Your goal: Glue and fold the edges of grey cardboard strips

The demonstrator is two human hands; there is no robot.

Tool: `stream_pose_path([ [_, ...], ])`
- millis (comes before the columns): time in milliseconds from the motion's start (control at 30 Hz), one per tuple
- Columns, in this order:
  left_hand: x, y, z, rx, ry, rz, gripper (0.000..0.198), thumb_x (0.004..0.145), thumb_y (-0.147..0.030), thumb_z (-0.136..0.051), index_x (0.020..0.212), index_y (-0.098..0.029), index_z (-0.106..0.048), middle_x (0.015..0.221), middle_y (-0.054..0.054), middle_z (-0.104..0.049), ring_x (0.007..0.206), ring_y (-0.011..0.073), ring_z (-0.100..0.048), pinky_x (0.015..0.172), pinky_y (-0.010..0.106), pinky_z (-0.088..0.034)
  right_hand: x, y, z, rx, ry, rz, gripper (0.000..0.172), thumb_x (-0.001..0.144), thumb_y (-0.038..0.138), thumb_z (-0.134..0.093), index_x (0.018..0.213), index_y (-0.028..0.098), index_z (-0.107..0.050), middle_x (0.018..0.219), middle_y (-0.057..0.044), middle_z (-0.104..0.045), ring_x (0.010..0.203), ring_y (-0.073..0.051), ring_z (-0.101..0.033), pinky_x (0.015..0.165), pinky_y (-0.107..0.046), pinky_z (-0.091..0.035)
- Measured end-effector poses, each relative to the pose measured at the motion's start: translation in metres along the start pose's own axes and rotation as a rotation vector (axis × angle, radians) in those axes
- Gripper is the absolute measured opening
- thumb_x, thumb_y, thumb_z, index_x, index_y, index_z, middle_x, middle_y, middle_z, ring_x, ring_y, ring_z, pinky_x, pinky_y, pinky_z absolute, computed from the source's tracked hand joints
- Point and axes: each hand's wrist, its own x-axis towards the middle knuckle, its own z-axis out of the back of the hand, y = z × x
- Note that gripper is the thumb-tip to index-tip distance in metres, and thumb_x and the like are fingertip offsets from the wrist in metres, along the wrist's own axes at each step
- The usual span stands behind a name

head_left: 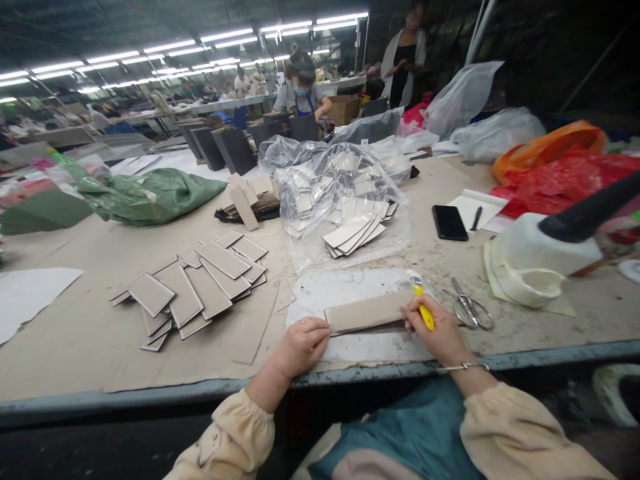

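Observation:
A long beige strip with a dark edge (367, 313) lies in front of me on a white sheet (310, 293). At its left end, my left hand (306, 341) is closed with the fingertips on the strip's corner. My right hand (434, 327) grips a paintbrush with a yellow handle (426, 312), bristles pointing up and away from me. The fingers of that hand also touch the strip's right end; whether they pinch it I cannot tell. Just right of my right hand lie metal scissors (473, 308).
Overlapping beige panels (200, 287) spread over the left of the table. Behind the sheet is a clear plastic bag (345, 193) with pale pieces. To the right are a phone (450, 223), a white container (545, 247) and a red bag (575, 177). A co-worker (303, 93) sits opposite.

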Motion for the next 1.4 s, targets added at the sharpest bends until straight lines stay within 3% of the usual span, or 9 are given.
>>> stream_pose_path([
  [367, -0.001, 0.001, -0.001, 0.006, 0.001, -0.006, 0.019, 0.082, -0.012, -0.055, 0.096, -0.018, -0.067, 0.097, 0.008, -0.068, 0.089, 0.0172, -0.063, 0.08, 0.032, -0.054, 0.007, -0.008, -0.011, -0.11, 0.029, -0.061, 0.024, 0.083, 0.047, -0.052, 0.076, 0.024, -0.046, 0.051, 0.004, -0.057, 0.047, -0.014, -0.057, 0.05, -0.024, -0.045],
  [1400, 0.003, -0.001, 0.003, 0.019, 0.074, -0.008, 0.019, 0.084, -0.013, -0.051, 0.095, -0.019, -0.065, 0.096, 0.009, -0.064, 0.088, 0.0179, -0.058, 0.079, 0.035, -0.052, 0.01, -0.01, -0.009, -0.296, -0.01, 0.025, 0.022, 0.082, 0.043, -0.05, 0.071, 0.023, -0.049, 0.056, 0.003, -0.056, 0.05, -0.014, -0.056, 0.053, -0.024, -0.041],
])
